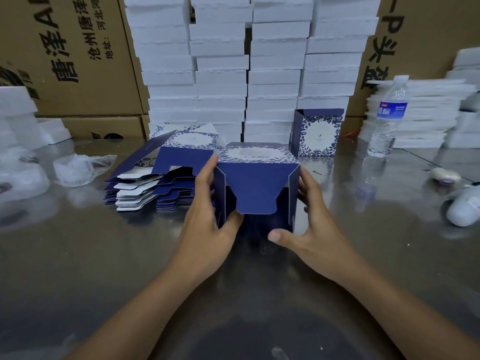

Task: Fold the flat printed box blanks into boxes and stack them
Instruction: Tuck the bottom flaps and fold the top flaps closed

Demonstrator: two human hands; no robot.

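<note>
Box (255, 183) at frame centre, half formed, open end toward camera. Left hand (207, 219) and right hand (311, 216) clasp its sides, thumbs at the hanging flap (255, 193). Judgement: tuck side flaps first, then press this one home. Flat blanks (155, 178) left; finished box (318, 132) and bottle (388, 118) upper right, counter (104, 255) clear ahead.

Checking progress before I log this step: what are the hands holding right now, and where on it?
Both hands grip the half-folded blue box by its opposite side walls: left hand on its left wall, right hand on its right.
</note>
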